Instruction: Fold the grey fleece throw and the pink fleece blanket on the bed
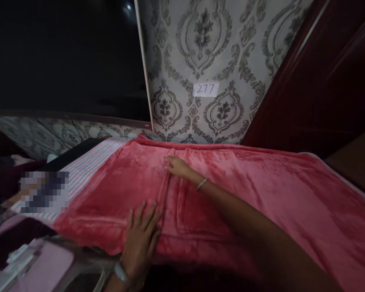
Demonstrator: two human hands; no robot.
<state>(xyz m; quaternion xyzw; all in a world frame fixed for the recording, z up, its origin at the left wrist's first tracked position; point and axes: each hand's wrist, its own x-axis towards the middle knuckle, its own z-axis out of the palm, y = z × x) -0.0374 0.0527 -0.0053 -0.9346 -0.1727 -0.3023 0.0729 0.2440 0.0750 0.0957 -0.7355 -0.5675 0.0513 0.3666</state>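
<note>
A red plush cloth [109, 178] with raised seams and folds lies spread out before me on a matching red plush cover [280, 190]. My left hand [141, 231] rests flat on its near part, fingers spread, with a light band at the wrist. Farther off, my right hand [178, 166] reaches across with fingers curled together at the far end of a raised fold [164, 188]. A silvery bracelet circles that wrist. How much fabric is between the right fingertips is partly hidden.
Striped fabric [91, 162] lies at the left, near a blurred-out patch. A large dark television screen [63, 56] stands behind. Patterned wallpaper [200, 44] bears a paper marked 277 [206, 89]. Dark red furniture [316, 81] slants at right. A pinkish object [50, 263] sits lower left.
</note>
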